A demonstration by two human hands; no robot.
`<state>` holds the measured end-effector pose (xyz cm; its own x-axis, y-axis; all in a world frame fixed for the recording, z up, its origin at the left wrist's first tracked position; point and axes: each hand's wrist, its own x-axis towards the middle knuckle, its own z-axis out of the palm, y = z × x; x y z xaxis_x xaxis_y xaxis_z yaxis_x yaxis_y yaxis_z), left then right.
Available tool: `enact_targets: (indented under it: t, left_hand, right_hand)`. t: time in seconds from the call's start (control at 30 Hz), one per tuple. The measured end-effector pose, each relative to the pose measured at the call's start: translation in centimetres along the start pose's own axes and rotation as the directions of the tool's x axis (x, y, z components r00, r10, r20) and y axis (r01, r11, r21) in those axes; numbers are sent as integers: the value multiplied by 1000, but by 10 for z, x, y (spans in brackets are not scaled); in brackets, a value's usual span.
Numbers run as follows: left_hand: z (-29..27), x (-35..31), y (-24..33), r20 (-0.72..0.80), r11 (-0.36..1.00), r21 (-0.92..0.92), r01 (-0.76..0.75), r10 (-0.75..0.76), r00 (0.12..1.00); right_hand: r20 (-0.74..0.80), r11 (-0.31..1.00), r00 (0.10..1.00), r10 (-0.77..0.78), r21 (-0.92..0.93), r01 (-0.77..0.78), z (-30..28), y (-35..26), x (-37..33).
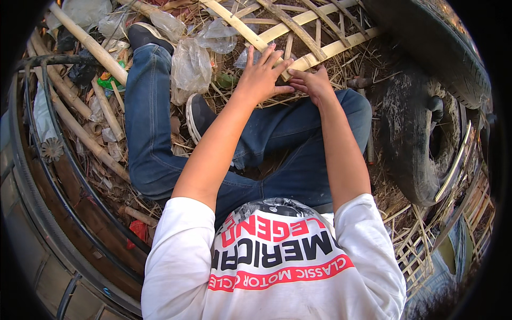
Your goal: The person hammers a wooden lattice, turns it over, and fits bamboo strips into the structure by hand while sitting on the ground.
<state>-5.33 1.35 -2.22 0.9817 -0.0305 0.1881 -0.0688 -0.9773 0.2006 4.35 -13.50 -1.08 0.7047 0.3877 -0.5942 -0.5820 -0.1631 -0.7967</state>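
A flat lattice of pale split-bamboo strips [341, 48] lies at the far side of my lap, its near corner pointing toward me. Over that corner my left hand [261, 77] rests with fingers spread, the fingertips on the strips. From the right, my right hand [313, 85] pinches the corner between thumb and fingers, where two strip ends meet. A narrower strip [293, 30] crosses the frame diagonally. Exactly how the ends join is partly hidden by my fingers.
Two worn black tyres [416, 144] sit at the right. Crumpled clear plastic bags [191, 66] lie near my shoes. Bamboo poles [88, 42] and a black metal frame [50, 117] are at the left. More woven bamboo [418, 253] stands at lower right.
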Motion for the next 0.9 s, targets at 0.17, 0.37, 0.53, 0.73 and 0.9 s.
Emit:
enact_targets:
  t: [0.17, 0.37, 0.53, 0.73, 0.9]
  left_hand:
    - [0, 2, 7, -6, 999, 1, 33, -33, 999]
    - [-4, 0, 6, 4, 998, 13, 62, -62, 998]
    - [-2, -2, 8, 26, 996, 18, 85, -85, 996]
    - [0, 3, 13, 56, 997, 0, 83, -83, 995]
    - [0, 1, 11, 45, 996, -7, 86, -86, 995]
  right_hand:
    - [8, 997, 997, -70, -31, 71, -7, 5, 7]
    - [-105, 995, 993, -61, -80, 53, -4, -8, -13]
    - [-175, 890, 874, -454, -133, 436, -41, -41, -72]
    - [-421, 764, 663, -619, -521, 381, -159, -7, -122]
    - [-364, 547, 754, -547, -837, -8, -222, 73, -125]
